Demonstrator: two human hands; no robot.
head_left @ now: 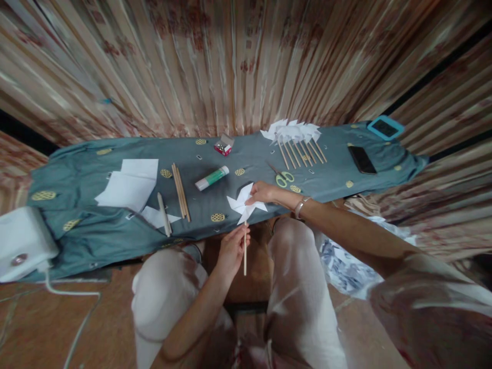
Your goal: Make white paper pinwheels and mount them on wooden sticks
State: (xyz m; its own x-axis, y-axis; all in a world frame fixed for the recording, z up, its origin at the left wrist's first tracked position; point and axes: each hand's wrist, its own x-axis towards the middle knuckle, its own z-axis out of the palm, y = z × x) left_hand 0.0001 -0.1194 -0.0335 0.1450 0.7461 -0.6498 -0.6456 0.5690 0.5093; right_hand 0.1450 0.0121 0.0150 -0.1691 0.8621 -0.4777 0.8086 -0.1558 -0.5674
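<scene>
A white paper pinwheel sits on top of a thin wooden stick just in front of the table edge. My left hand is closed around the stick below the paper. My right hand pinches the pinwheel's centre from the right, a bracelet on its wrist. Behind them on the blue-green cloth lie a glue stick, green-handled scissors and a row of finished pinwheels on sticks.
White paper sheets, loose wooden sticks, a pen and a small red-and-white box lie on the cloth. A black phone and a blue-cased device are far right. A white appliance stands at the left end. A curtain hangs behind.
</scene>
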